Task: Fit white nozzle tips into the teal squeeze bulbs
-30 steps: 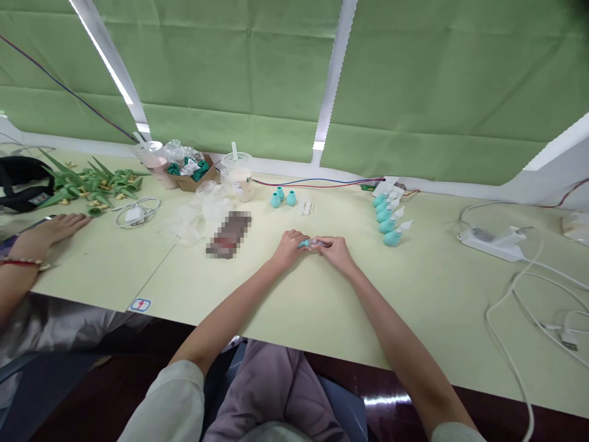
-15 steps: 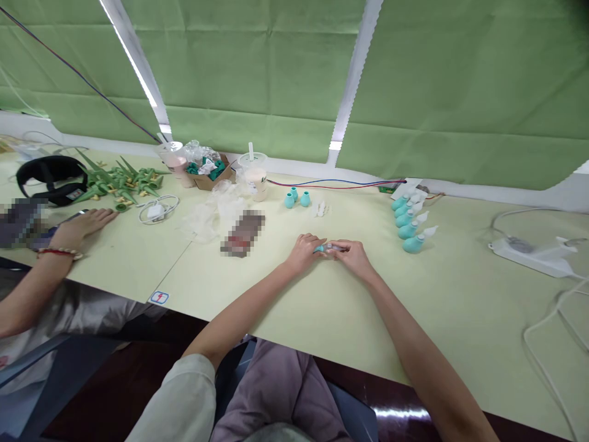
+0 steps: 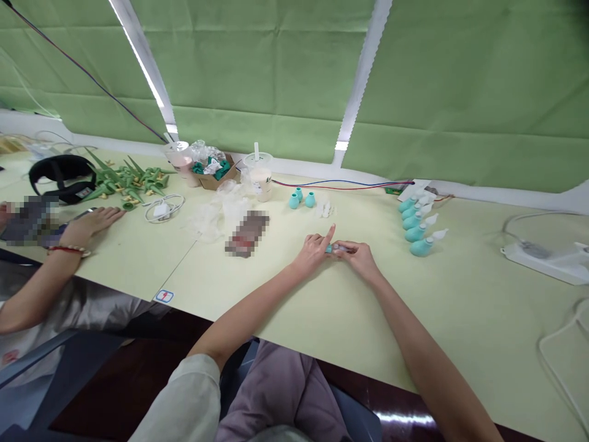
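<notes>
My left hand [image 3: 313, 250] is closed round a small teal bulb [image 3: 328, 249], most of it hidden by the fingers, with one finger sticking up. Against the bulb's end, my right hand [image 3: 361, 258] pinches a whitish, partly see-through nozzle [image 3: 339, 248]. Just beyond my hands lie several small white nozzles [image 3: 325, 210]. Beside these stand three teal bulbs without nozzles [image 3: 310, 199], their openings upward. To the right, a slanting row of several teal bulbs fitted with white nozzles [image 3: 421, 247] lies on the table.
A blurred-out flat object [image 3: 248, 234] and crumpled clear plastic [image 3: 214, 215] lie to the left. Behind are a drink cup [image 3: 262, 184] and a cardboard box [image 3: 218, 182]. A power strip [image 3: 543, 261] sits at right. A co-worker's hand [image 3: 92, 226] rests near green pieces [image 3: 126, 183].
A finger of my left hand has lifted and now points up. Both hands keep hold of the bulb and nozzle. The whole view has shifted slightly.
</notes>
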Demonstrator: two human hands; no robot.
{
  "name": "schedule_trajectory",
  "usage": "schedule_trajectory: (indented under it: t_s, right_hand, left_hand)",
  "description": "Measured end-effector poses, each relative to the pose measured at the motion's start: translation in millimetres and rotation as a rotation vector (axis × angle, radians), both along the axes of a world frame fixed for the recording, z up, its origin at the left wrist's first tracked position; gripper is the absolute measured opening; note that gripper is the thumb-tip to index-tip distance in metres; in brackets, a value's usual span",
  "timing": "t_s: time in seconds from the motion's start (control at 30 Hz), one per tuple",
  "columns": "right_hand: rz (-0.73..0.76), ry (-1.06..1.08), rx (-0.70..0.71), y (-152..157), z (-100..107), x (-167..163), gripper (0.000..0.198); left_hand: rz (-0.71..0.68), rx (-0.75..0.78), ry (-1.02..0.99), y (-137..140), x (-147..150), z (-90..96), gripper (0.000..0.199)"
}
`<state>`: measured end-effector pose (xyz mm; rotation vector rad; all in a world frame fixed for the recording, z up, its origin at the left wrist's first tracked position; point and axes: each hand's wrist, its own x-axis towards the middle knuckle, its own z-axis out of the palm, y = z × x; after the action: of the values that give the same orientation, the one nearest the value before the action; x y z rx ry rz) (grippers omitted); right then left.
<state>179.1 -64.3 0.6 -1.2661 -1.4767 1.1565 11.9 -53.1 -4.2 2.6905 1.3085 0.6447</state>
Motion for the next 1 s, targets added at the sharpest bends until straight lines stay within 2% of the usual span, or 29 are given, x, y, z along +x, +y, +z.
schedule_trajectory:
  t_s: [0.13,0.23,0.33,0.47,0.7,0.83,1.0]
  right_hand:
    - [-0.044,0.073,-0.07,2,-4,-3,0.036]
    - [-0.091,0.086,-0.082,4,-8,-8,0.038]
    - [-0.054,0.066,-0.046,5,-11,-11,0.041]
    - [-0.007,0.102,0.003,8,-12,-7,0.055]
    - [-0.061,0.056,-0.093,9,-10,1,0.052]
    - [-0.027,0.065,-0.074,9,-10,4,0.052]
    - [0.027,0.047,-0.103,10,-13,6,0.054]
  left_hand:
    - [0.019,0.003,0.01,2,-1,5.2,0.072]
    - [0.091,-0.003,0.051,5,-6,8.6,0.053]
    - [0.104,-0.03,0.155,8,-13,10.6,0.036]
    - [0.122,-0.057,0.076,9,-22,12.9,0.036]
    - [0.035,-0.084,0.009,10,-22,10.9,0.032]
    - [0.025,-0.062,-0.002,8,-17,5.0,0.031]
    - [0.011,-0.023,0.087,7,-16,5.0,0.034]
